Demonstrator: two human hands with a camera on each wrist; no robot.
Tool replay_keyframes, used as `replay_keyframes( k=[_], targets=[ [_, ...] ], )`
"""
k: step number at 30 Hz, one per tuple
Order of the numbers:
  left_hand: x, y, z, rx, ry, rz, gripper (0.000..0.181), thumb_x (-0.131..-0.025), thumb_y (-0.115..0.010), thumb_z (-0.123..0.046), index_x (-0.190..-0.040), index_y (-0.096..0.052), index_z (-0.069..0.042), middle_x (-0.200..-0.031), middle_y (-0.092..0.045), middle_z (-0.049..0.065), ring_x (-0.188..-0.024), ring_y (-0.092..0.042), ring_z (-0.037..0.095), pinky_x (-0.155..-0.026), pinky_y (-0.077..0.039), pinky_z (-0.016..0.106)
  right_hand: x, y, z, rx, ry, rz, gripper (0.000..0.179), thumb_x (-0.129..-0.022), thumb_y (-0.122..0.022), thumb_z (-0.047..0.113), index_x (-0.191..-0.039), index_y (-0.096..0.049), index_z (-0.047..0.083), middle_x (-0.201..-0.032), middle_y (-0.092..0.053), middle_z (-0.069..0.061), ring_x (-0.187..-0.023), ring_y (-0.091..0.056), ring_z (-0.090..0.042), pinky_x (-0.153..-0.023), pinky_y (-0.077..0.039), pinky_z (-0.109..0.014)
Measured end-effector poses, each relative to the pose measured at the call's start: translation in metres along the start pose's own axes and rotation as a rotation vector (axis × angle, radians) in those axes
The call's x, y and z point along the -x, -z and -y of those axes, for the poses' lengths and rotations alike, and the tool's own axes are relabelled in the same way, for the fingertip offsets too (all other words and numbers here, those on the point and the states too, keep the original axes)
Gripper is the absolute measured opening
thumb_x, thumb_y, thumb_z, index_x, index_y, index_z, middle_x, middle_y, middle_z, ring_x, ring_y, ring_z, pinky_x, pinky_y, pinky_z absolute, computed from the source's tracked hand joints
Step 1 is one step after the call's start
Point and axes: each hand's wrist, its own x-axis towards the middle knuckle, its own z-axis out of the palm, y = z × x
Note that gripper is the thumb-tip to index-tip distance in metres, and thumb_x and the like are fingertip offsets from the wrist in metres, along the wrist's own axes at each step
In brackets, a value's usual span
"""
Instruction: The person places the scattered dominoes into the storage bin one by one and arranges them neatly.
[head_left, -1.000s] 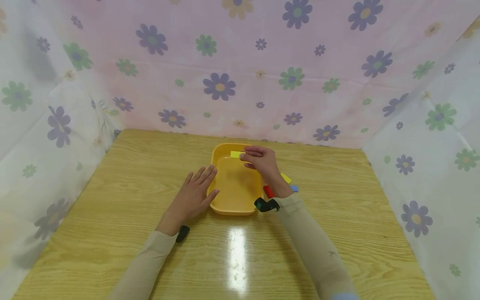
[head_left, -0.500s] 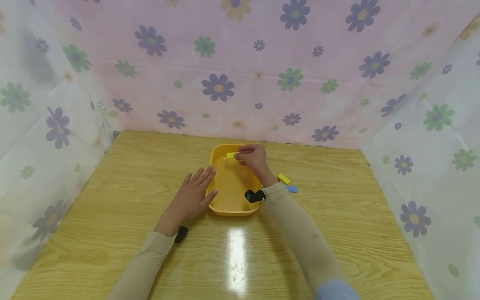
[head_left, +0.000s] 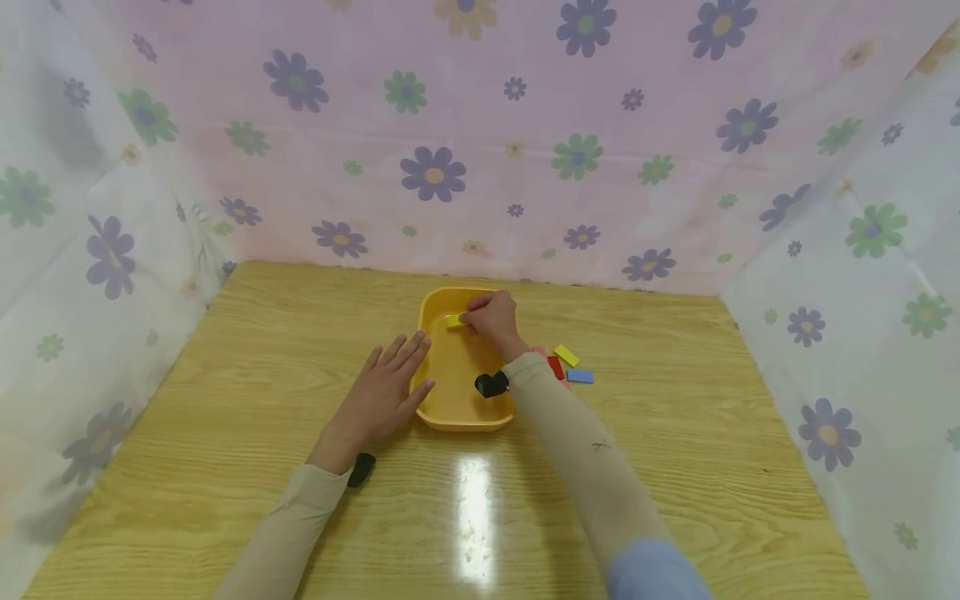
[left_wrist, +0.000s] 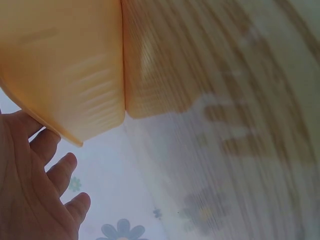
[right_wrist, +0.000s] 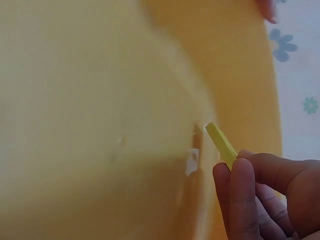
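Note:
A yellow-orange plastic tray point(head_left: 459, 383) stands on the wooden table. Inside its far left part, my right hand point(head_left: 492, 321) pinches a small flat yellow block point(head_left: 454, 321) between thumb and fingertips. The right wrist view has that block point(right_wrist: 222, 145) jutting from the fingertips, close to the tray's inner corner; whether it touches the bottom I cannot tell. My left hand point(head_left: 381, 388) lies with extended fingers on the tray's left rim. From the left wrist, the fingers of this hand point(left_wrist: 35, 180) appear against the tray's outer wall point(left_wrist: 65, 65).
Just right of the tray lie loose blocks: a yellow one point(head_left: 567, 356), a blue one point(head_left: 580, 377), a red one point(head_left: 556, 367) and pink pieces point(head_left: 538, 351), partly behind the right forearm. A flowered curtain point(head_left: 480, 167) encloses the table's back and sides.
The right hand has moved left and lower into the tray, carrying the yellow block. More of the loose blocks shows beside the forearm. My left hand has stayed in place.

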Motion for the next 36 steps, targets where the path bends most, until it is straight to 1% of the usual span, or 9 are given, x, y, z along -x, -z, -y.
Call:
replay_keyframes(
  k=[3, 5, 11, 15, 19, 21, 26, 31, 36],
  targets=[
    [0.001, 0.0, 0.0, -0.006, -0.007, -0.008, 0.065, -0.107, -0.047, -0.042, -0.161, -0.03, -0.008, -0.168, -0.025, 0.008, -0.155, -0.023, 0.036, -0.123, -0.015, 0.063, 0.0, -0.005, 0.0, 0.078, 0.0, 0.001, 0.015, -0.082, -0.081, -0.002, -0.095, -0.076, -0.007, -0.089, -0.073, -0.02, -0.05, -0.063, -0.012, -0.054, -0.057, -0.022],
    [0.001, 0.0, 0.0, -0.007, -0.011, -0.008, 0.065, -0.107, -0.047, -0.042, -0.161, -0.031, -0.008, -0.168, -0.026, 0.009, -0.154, -0.023, 0.036, -0.122, -0.016, 0.063, -0.001, -0.008, 0.0, 0.114, 0.005, 0.002, 0.014, -0.082, -0.08, -0.002, -0.095, -0.077, -0.006, -0.089, -0.074, -0.02, -0.048, -0.059, -0.008, -0.054, -0.056, -0.022],
    [0.001, 0.0, 0.0, -0.007, -0.019, 0.001, 0.066, -0.107, -0.047, -0.043, -0.161, -0.03, -0.008, -0.169, -0.024, 0.008, -0.155, -0.022, 0.036, -0.123, -0.015, 0.062, -0.004, -0.013, -0.001, 0.13, -0.01, -0.013, 0.01, -0.081, -0.078, -0.003, -0.089, -0.076, -0.007, -0.08, -0.073, -0.018, -0.049, -0.063, -0.014, -0.056, -0.059, -0.026],
    [0.001, 0.001, -0.001, -0.004, -0.018, 0.008, 0.067, -0.107, -0.047, -0.043, -0.161, -0.029, -0.008, -0.169, -0.022, 0.007, -0.155, -0.021, 0.035, -0.123, -0.015, 0.062, -0.007, -0.014, -0.002, 0.142, -0.025, -0.041, 0.008, -0.078, -0.08, -0.003, -0.083, -0.074, -0.006, -0.071, -0.07, -0.014, -0.048, -0.066, -0.016, -0.053, -0.058, -0.026],
    [0.0, 0.002, -0.001, -0.014, -0.013, 0.016, 0.068, -0.107, -0.047, -0.043, -0.162, -0.028, -0.008, -0.169, -0.021, 0.007, -0.155, -0.021, 0.035, -0.123, -0.015, 0.062, -0.009, -0.016, -0.003, 0.159, -0.05, -0.055, 0.014, -0.078, -0.082, -0.001, -0.089, -0.075, -0.006, -0.079, -0.074, -0.018, -0.051, -0.067, -0.017, -0.055, -0.059, -0.026],
    [0.0, 0.002, -0.001, -0.017, -0.012, 0.019, 0.068, -0.107, -0.047, -0.043, -0.162, -0.027, -0.008, -0.169, -0.022, 0.007, -0.155, -0.021, 0.034, -0.123, -0.015, 0.062, -0.009, -0.017, -0.004, 0.164, -0.053, -0.064, 0.016, -0.078, -0.083, -0.001, -0.091, -0.076, -0.006, -0.082, -0.074, -0.019, -0.049, -0.065, -0.014, -0.053, -0.057, -0.024],
    [0.0, 0.003, -0.001, -0.016, -0.01, 0.025, 0.067, -0.107, -0.047, -0.043, -0.162, -0.027, -0.008, -0.169, -0.022, 0.007, -0.155, -0.021, 0.034, -0.123, -0.016, 0.061, -0.006, -0.017, -0.003, 0.181, -0.019, -0.071, 0.017, -0.078, -0.084, 0.0, -0.091, -0.075, -0.006, -0.082, -0.074, -0.019, -0.045, -0.056, -0.008, -0.051, -0.054, -0.021],
    [0.0, 0.003, -0.001, -0.009, -0.012, 0.019, 0.067, -0.107, -0.047, -0.042, -0.161, -0.028, -0.008, -0.169, -0.022, 0.007, -0.155, -0.022, 0.034, -0.123, -0.016, 0.061, -0.006, -0.018, -0.005, 0.216, 0.022, -0.084, 0.017, -0.076, -0.086, 0.0, -0.087, -0.074, -0.006, -0.076, -0.073, -0.018, -0.047, -0.06, -0.013, -0.055, -0.057, -0.026],
    [0.001, 0.002, -0.001, 0.001, -0.012, 0.016, 0.067, -0.107, -0.047, -0.043, -0.161, -0.028, -0.008, -0.169, -0.021, 0.007, -0.156, -0.021, 0.034, -0.123, -0.015, 0.061, -0.007, -0.016, -0.005, 0.239, 0.023, -0.076, 0.015, -0.077, -0.085, 0.002, -0.086, -0.075, -0.005, -0.074, -0.073, -0.017, -0.05, -0.062, -0.015, -0.057, -0.058, -0.027]
  ],
)
